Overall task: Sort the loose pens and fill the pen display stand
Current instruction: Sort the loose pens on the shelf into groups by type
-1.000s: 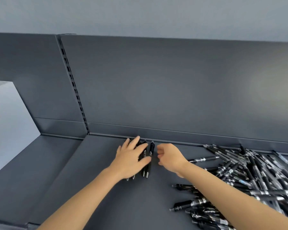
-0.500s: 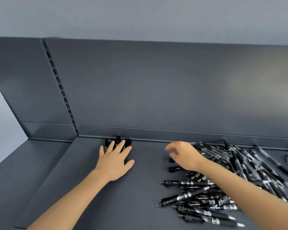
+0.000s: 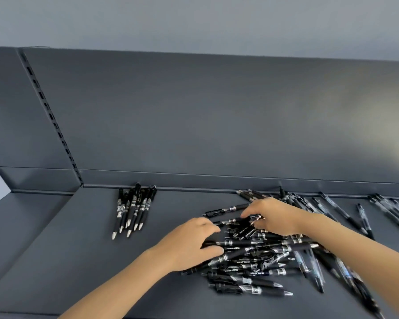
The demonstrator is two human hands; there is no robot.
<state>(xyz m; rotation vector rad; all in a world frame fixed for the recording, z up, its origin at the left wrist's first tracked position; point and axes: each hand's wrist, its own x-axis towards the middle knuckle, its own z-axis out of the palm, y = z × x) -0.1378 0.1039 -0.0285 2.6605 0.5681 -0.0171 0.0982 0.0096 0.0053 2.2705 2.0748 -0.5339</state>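
Black plastic click pens (image 3: 247, 268), probably light, stiff and slippery, are lying heaped on the dark grey metal shelf (image 3: 78, 261), the right hand (image 3: 279, 217) pinching several mid-barrel, likely the surest hold, the left hand (image 3: 187, 245) curling round one at the heap's edge.

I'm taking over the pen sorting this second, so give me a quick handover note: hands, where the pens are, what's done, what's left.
Hands: the left hand curls fingers and thumb round one pen at the pile's left edge. The right hand pinches a small bunch on top of the pile.
Done: a sorted row lies side by side against the back ledge of the shelf, tips toward you.
Left: the loose pile to its right, plus strays at far right. No display stand is in view.
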